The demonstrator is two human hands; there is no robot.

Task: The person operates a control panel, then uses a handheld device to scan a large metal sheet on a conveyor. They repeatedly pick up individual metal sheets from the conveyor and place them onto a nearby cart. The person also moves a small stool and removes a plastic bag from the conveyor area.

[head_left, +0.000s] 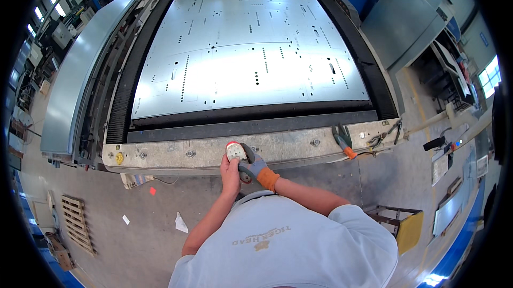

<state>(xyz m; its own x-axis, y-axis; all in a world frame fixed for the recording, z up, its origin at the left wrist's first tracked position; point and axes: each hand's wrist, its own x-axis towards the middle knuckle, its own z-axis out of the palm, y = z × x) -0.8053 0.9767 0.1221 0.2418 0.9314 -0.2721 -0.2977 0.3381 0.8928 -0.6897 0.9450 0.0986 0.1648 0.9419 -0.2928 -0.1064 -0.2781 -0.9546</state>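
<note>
Close in front of my body, at the machine's front edge, both hands hold a white round disc (233,151) with small holes and a red rim, like a sanding disc. My left hand (230,173) is bare, its fingers closed on the disc's lower edge. My right hand (257,166) wears a grey work glove with an orange cuff and dark fingers; it curls round the disc's right side. Below the gloved fingers shows another red-edged piece (246,176), mostly hidden, and I cannot tell whether it is joined to the disc.
Beyond the metal front ledge (283,149) a large perforated sheet (230,79) lies on the machine bed. Another glove (342,141) and pliers-like tools (382,137) lie on the ledge at right. A pallet (77,224) stands on the floor at left, a yellow-seated stool (410,232) at right.
</note>
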